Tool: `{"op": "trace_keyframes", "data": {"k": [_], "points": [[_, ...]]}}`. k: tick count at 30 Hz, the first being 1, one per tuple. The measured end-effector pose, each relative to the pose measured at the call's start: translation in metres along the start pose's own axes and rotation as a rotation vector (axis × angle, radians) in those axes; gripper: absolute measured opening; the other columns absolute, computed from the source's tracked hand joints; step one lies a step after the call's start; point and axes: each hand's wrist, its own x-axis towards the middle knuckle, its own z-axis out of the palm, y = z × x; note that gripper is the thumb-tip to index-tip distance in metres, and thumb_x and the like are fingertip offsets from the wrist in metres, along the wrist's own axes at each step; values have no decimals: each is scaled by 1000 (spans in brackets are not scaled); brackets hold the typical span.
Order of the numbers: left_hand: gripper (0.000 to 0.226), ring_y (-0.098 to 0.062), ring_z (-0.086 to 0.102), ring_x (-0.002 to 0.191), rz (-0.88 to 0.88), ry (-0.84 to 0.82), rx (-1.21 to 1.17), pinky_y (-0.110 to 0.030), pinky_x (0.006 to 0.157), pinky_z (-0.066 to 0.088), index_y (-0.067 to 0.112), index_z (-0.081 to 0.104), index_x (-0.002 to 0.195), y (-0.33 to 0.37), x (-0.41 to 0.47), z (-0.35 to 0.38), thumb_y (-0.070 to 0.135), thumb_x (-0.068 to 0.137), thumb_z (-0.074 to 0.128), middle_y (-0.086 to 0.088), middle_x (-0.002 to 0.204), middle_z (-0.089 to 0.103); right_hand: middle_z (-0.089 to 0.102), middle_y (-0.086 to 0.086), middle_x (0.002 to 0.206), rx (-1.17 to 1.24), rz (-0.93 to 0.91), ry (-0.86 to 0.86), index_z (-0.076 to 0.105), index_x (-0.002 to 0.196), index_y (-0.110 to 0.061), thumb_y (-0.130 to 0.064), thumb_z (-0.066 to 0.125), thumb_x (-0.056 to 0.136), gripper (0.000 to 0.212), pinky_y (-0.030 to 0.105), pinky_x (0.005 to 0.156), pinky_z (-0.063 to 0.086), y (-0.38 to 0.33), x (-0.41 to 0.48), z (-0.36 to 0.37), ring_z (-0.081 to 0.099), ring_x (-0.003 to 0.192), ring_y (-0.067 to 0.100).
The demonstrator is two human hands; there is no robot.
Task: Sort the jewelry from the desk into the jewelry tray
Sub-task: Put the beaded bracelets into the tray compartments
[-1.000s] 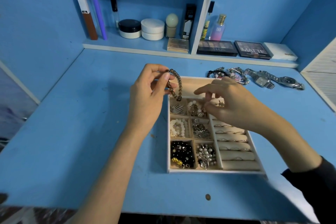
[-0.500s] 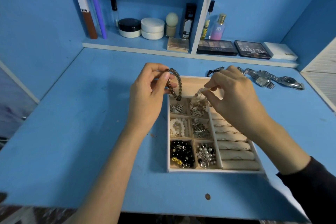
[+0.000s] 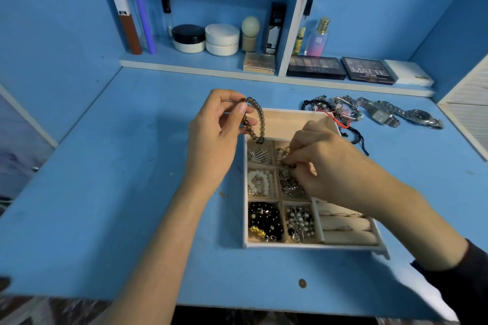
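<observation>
My left hand (image 3: 211,145) pinches a brown beaded bracelet (image 3: 255,121), which hangs over the back left corner of the beige jewelry tray (image 3: 311,245). My right hand (image 3: 326,166) is lowered into the tray's upper middle compartments. Its fingertips are closed on a small gold and dark jewelry piece (image 3: 286,162). The tray's small compartments hold white beads (image 3: 260,182), black beads (image 3: 264,217), pearls and silver pieces. Ring rolls (image 3: 346,227) fill its right side, partly hidden by my right wrist.
Loose bracelets (image 3: 331,109) and two silver watches (image 3: 381,113) lie on the blue desk behind the tray to the right. A low shelf (image 3: 200,67) at the back carries cosmetic jars, tubes, bottles and eyeshadow palettes. A slatted white panel (image 3: 467,103) stands at far right.
My right hand has come down from above the tray's back section into the small compartments, carrying the small piece. My left hand has kept the brown bracelet in the same spot.
</observation>
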Motion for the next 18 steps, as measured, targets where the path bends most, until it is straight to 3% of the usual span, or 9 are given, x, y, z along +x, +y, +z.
{"op": "trace_keyframes", "data": {"k": [4,9,13,16,18], "points": [[9,-17,68,80,-1,0,-5,-33,74,57,18,53,93,1,1,-1,10,93,49,-2,89,68,60,0,77,91,111,140,73,86,-10,-6,51,76,24,33,71,45,4,-3,-10,47,79,20],[9,-21,68,82,-1,3,-4,-38,74,57,19,53,92,-1,1,-1,10,94,50,-4,89,68,59,2,70,88,212,73,74,85,-13,-18,69,80,9,36,70,46,11,-4,-9,48,75,20],[7,-19,68,79,0,-2,-5,-37,74,57,16,53,93,-1,1,0,10,94,50,-4,88,68,63,1,67,156,191,118,75,85,-11,-4,74,74,12,27,75,35,5,1,-2,48,69,15],[8,-18,68,77,3,0,-12,-35,73,57,16,52,93,-1,1,0,9,94,49,-3,87,68,61,0,63,186,186,134,73,81,-8,3,75,68,17,14,66,28,-4,5,6,45,66,12],[10,-18,68,76,0,4,-26,-35,73,56,18,52,91,-2,1,0,9,94,49,-3,85,68,60,1,61,202,156,135,72,77,-5,7,74,64,19,16,67,30,-7,7,12,46,62,14]]}}
